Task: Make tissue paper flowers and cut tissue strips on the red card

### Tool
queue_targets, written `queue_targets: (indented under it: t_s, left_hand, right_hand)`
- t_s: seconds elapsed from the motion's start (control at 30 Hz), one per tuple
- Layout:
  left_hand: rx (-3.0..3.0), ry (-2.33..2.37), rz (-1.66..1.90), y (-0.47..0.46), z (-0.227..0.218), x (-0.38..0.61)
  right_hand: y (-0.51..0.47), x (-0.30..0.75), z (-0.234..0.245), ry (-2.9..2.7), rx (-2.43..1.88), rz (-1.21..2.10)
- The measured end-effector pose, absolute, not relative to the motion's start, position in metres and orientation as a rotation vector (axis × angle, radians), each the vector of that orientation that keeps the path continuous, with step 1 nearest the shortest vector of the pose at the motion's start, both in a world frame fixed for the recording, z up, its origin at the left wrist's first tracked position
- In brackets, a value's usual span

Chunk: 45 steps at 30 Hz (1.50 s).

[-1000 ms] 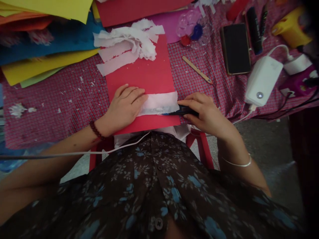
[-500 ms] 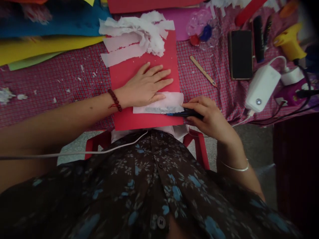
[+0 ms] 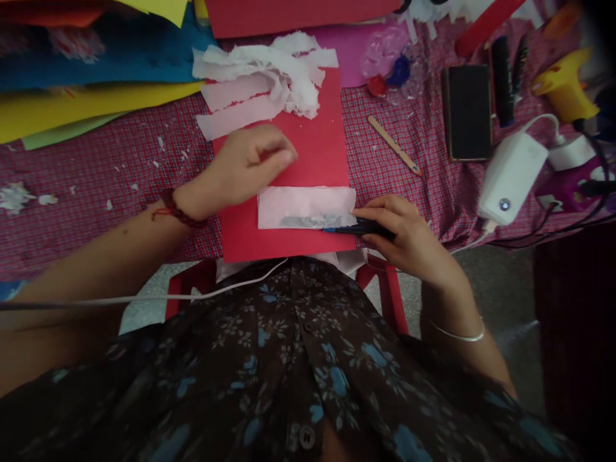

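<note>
A red card sheet [image 3: 317,154] lies on the checked tablecloth in front of me. A white tissue strip [image 3: 305,206] lies flat across its near part, with a grey-blue smear along its lower edge. My right hand [image 3: 402,234] is closed round a dark pen with a blue tip [image 3: 351,228], the tip touching the strip's right end. My left hand [image 3: 245,163] hovers above the card's left side, fingers curled and blurred by motion, with nothing seen in it. A pile of torn white tissue strips [image 3: 269,80] rests on the card's far end.
Coloured paper sheets [image 3: 86,96] are stacked at the far left. A wooden stick [image 3: 393,145], a black phone [image 3: 466,110], a white power adapter [image 3: 511,176], a yellow glue gun [image 3: 563,83] and cables sit at the right. Paper scraps dot the cloth.
My left hand lifted off the tissue strip, passed over the card, then drew back left with fingers curling. The right hand and pen stayed at the strip's right end.
</note>
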<state>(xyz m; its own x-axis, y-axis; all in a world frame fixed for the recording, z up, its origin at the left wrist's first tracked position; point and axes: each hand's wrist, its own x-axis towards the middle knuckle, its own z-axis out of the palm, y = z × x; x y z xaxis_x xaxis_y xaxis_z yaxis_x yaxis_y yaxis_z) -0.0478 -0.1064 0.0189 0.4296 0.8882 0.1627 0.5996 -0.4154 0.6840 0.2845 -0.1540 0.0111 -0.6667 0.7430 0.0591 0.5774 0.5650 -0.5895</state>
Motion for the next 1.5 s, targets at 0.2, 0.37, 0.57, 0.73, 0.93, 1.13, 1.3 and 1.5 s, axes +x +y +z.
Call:
queue_targets:
  t_s: [0.2,0.37,0.57,0.73,0.93,1.13,1.3,1.5]
  left_hand:
    - [2.647,1.139,0.272,-0.106,0.006,-0.017]
    - [2.647,1.134,0.211,-0.104,-0.01,-0.011]
    - [2.515,1.116,0.314,-0.102,-0.018,-0.013]
    - [2.459,1.119,0.271,-0.103,-0.014,-0.012]
    - [2.447,1.141,0.232,-0.103,-0.013,-0.011]
    - [2.429,1.135,0.342,-0.101,-0.022,-0.015]
    - [2.447,1.159,0.321,-0.104,-0.016,-0.012]
    - [2.585,1.181,0.135,-0.109,-0.007,-0.01]
  right_hand:
    - [-0.153,0.283,0.011,-2.501,-1.09,0.774]
    - [-0.154,0.281,0.011,-2.516,-1.063,0.771]
    - [-0.173,0.288,0.01,-2.469,-1.115,0.745]
    - [-0.183,0.293,0.008,-2.443,-1.126,0.705]
    - [-0.171,0.289,0.007,-2.44,-1.133,0.706]
    - [-0.161,0.274,0.008,-2.486,-1.117,0.743]
    - [-0.157,0.261,0.01,-2.538,-1.069,0.747]
    - [-0.164,0.254,0.011,-2.563,-1.04,0.716]
